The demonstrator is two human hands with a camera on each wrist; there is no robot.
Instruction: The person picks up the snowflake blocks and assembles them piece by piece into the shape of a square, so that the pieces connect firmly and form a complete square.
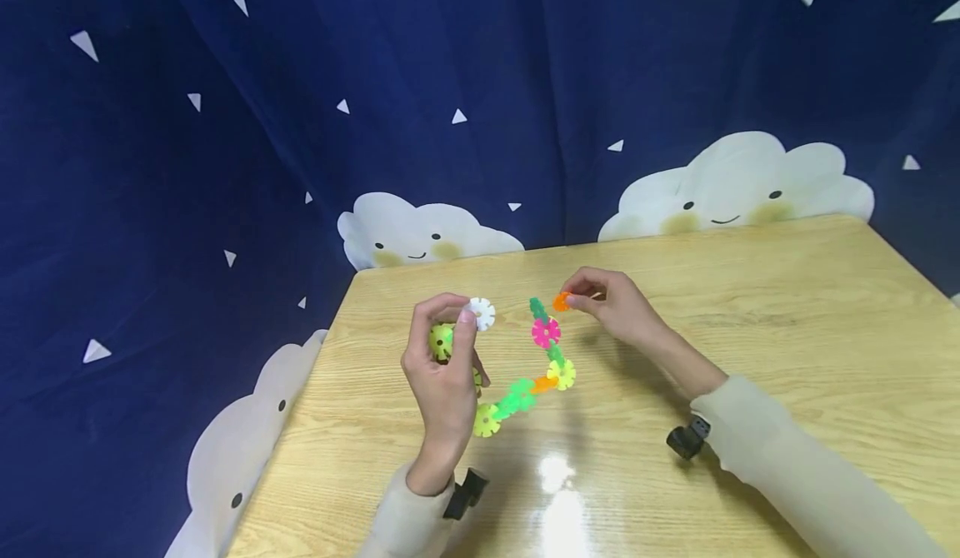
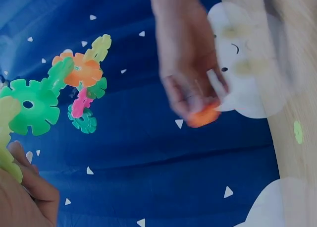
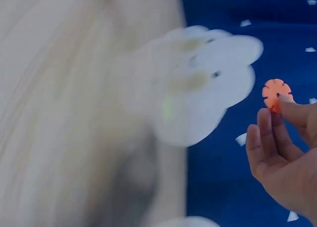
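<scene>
My left hand (image 1: 444,391) holds a curved chain of slotted plastic snowflake discs, with a white disc (image 1: 486,313) pinched at the thumb and fingertip. Yellow, green and orange discs run right from the hand, then up past a pink disc (image 1: 546,333) to a dark green disc (image 1: 536,308) at the far end. Between thumb and fingertips, my right hand (image 1: 621,308) pinches a single orange disc (image 3: 276,94), just right of that end and apart from it. The left wrist view shows a large green disc (image 2: 42,115) near the left fingers; the right hand is blurred there.
A wooden table (image 1: 750,308) lies under both hands. Behind it hangs a dark blue curtain (image 1: 420,58) with white triangles and smiling clouds. A small yellow-green shape (image 2: 297,132) shows against the wood in the left wrist view. Both wrists carry small black devices.
</scene>
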